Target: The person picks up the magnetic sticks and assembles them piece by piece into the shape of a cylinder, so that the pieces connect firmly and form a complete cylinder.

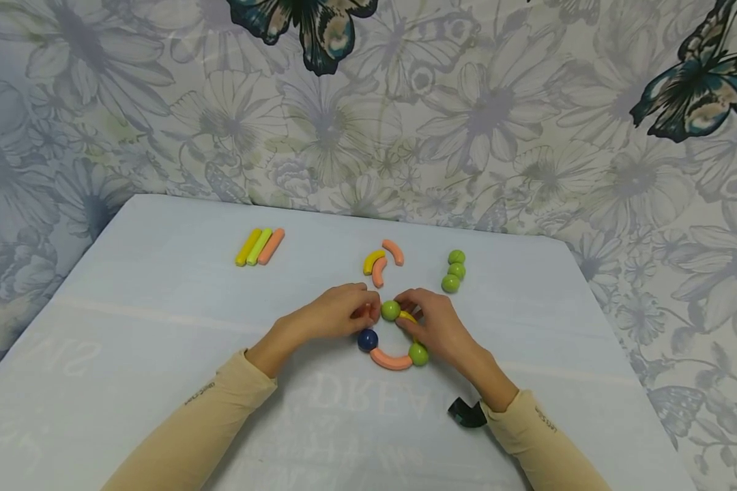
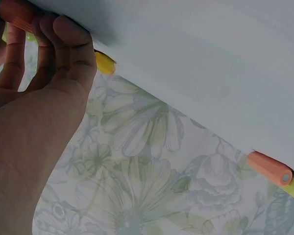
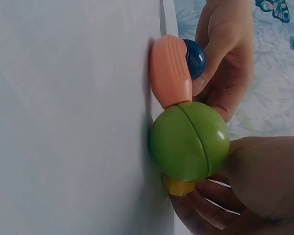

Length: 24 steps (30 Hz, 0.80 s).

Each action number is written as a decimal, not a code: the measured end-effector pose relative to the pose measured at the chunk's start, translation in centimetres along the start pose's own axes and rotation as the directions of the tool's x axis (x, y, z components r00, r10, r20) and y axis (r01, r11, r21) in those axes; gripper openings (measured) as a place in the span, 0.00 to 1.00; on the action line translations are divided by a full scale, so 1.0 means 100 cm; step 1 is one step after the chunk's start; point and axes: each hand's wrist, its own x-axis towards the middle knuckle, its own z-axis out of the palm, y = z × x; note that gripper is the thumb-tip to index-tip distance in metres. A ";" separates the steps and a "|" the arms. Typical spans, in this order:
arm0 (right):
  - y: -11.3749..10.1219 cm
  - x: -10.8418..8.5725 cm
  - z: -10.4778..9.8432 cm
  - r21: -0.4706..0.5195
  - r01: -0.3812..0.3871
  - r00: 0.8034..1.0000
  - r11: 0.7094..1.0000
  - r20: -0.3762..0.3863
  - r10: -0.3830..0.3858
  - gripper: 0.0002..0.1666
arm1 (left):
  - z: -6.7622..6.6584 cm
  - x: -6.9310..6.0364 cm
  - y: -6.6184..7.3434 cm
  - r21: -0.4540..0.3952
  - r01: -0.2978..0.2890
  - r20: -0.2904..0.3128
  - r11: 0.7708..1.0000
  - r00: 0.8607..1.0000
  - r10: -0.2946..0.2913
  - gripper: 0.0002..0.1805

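A ring of toy pieces lies on the table between the hands: a blue ball (image 1: pixel 368 339), an orange curved piece (image 1: pixel 391 361), a green ball (image 1: pixel 418 354), a yellow curved piece (image 1: pixel 408 317) and another green ball (image 1: pixel 390 311). My left hand (image 1: pixel 347 311) is at the ring's left side, its curled fingers around a reddish-orange piece (image 2: pixel 14 14) beside the blue ball; the head view hides that piece. On the other side, my right hand (image 1: pixel 436 322) grips the yellow curved piece, thumb inside the ring and fingertips near the upper green ball. The right wrist view shows the lower green ball (image 3: pixel 188 142) close up.
Beyond the hands lie a loose yellow curved piece (image 1: pixel 373 262) and two orange curved pieces (image 1: pixel 394 251). Several green balls (image 1: pixel 456 271) form a row to their right. Straight yellow, lime and orange sticks (image 1: pixel 260 247) lie side by side at the far left. A patterned wall stands behind the table.
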 end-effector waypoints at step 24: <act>0.001 0.002 -0.003 -0.025 -0.060 0.998 0.998 -0.027 0.059 0.20 | 0.000 0.000 0.002 -0.005 -0.081 0.007 0.997 0.997 0.081 0.08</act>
